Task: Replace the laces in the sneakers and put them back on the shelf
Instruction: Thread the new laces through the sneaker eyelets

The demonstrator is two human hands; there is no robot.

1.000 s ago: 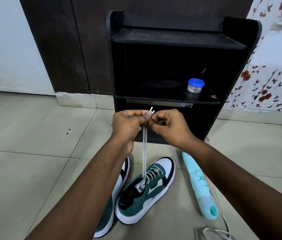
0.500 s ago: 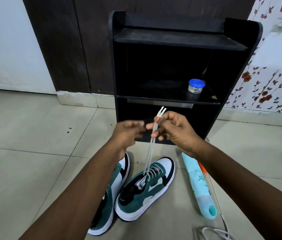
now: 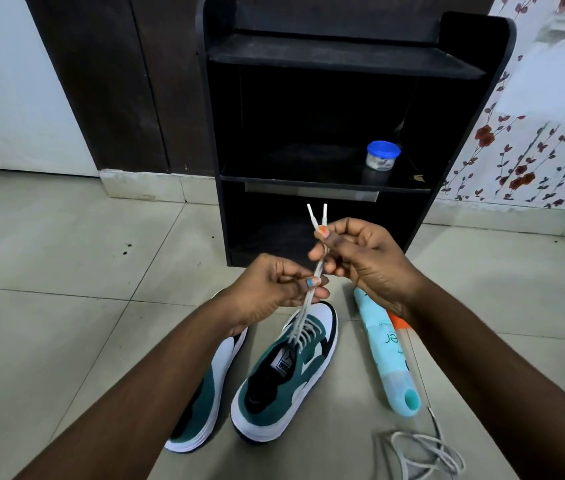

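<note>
Fingers of the right hand [image 3: 364, 258] pinch both ends of the white lace [image 3: 317, 268] together just below the tips, holding them up in front of the black shelf [image 3: 343, 57], while the left hand [image 3: 274, 289] pinches the same two strands lower down, just above the shoe. That shelf stands against the back wall, with a small blue-lidded jar [image 3: 382, 155] near the right end of its middle board. On the floor in front of it, the laced sneaker [image 3: 284, 375] lies with its toe toward the shelf, the lace already crossed through its eyelets and running taut up to the hands; the second sneaker [image 3: 205, 393] lies touching its left side, partly hidden under the left forearm, so its lacing cannot be told. A pale blue bottle [image 3: 386, 358] lies on its side just right of the laced shoe, and a loose grey lace [image 3: 419, 452] is heaped near the bottom edge of the view. Lacing of this shoe looks finished, with the ends being evened out; next likely comes drawing the strands snug and tying a bow, which needs the two ends separated, one to each hand.
</note>
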